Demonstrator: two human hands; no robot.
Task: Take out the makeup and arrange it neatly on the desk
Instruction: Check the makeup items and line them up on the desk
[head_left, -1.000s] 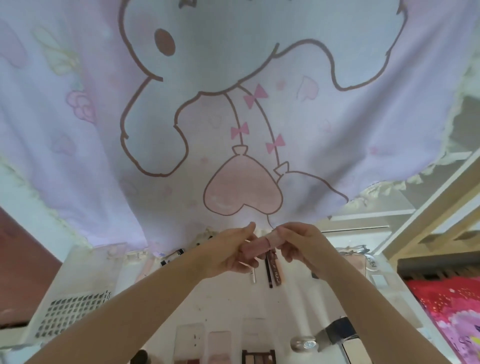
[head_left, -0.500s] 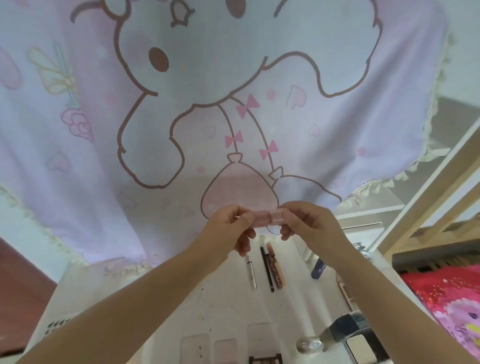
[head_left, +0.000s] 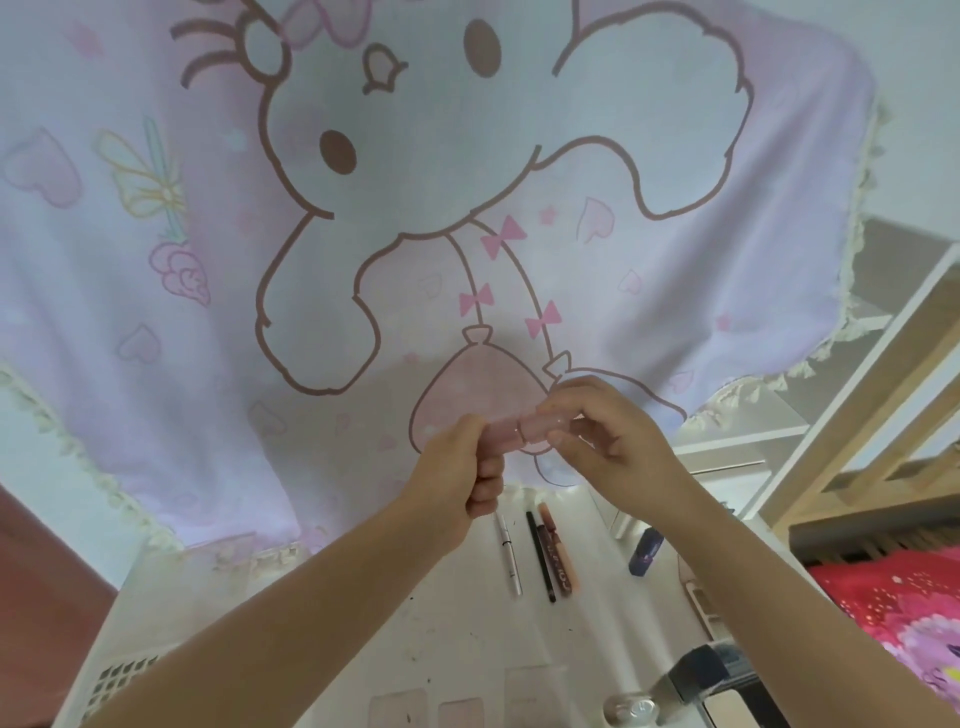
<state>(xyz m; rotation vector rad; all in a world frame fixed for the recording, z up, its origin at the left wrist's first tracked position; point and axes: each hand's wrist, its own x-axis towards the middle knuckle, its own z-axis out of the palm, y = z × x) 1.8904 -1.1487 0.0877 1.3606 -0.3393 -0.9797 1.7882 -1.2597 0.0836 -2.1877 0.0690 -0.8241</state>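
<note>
Both hands hold a small pale pink tube (head_left: 524, 431) level above the white desk (head_left: 457, 644). My left hand (head_left: 462, 467) grips its left end with curled fingers. My right hand (head_left: 608, 431) pinches its right end. A thin seam shows at the tube's middle. Below the hands, three slim makeup sticks lie side by side on the desk: a white pen (head_left: 509, 553), a black pencil (head_left: 541, 558) and a pinkish-brown tube (head_left: 558, 551).
A dark blue tube (head_left: 645, 552) lies at the right of the desk. Pale palettes (head_left: 457, 714), a round silver lid (head_left: 631, 722) and a dark compact (head_left: 711, 675) sit at the near edge. A pink cartoon cloth (head_left: 363, 208) hangs behind. A white perforated basket (head_left: 119, 686) stands left.
Both hands have risen with the pink tube, higher above the desk. The view has tilted upward, showing more of the cloth.
</note>
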